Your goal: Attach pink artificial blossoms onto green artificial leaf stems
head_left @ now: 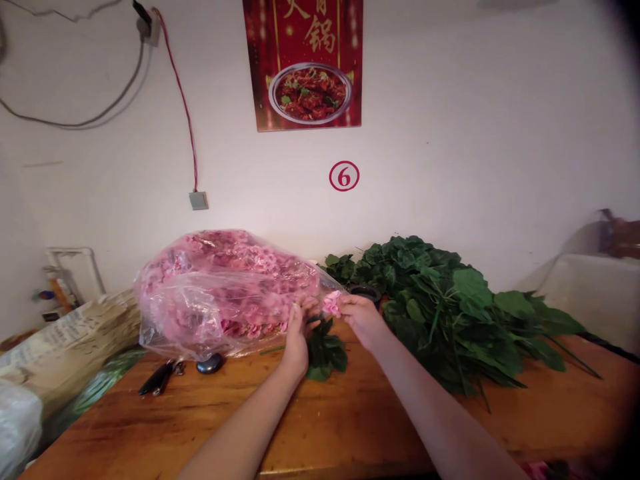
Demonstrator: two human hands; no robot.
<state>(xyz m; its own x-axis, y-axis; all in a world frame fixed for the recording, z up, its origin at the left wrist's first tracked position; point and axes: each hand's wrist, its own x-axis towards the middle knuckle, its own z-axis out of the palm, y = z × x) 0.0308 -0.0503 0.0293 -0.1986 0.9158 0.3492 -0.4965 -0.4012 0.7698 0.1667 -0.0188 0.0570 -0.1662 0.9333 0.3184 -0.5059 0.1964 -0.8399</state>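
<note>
My right hand (361, 319) pinches a small pink artificial flower (332, 303) near the mouth of a clear plastic bag. The bag (200, 287) bulges with many pink blossoms and lies on the wooden table. At its right end is my left hand (299, 337), fingers apart and touching or close to the film; whether it grips the edge is hard to see. Beneath and right of that hand lies a green leaf spray (327, 353), its thin stem showing on the hand's left side. A large heap of green artificial leaves (440, 300) spreads to the right of my right hand.
Black-handled keys (157, 378) and a dark round object (210, 363) lie before the bag on the table (320, 427). A dark ring-shaped item (366, 292) sits beside the leaf heap. Brown paper sacks (75, 353) are at left. The wall stands close behind.
</note>
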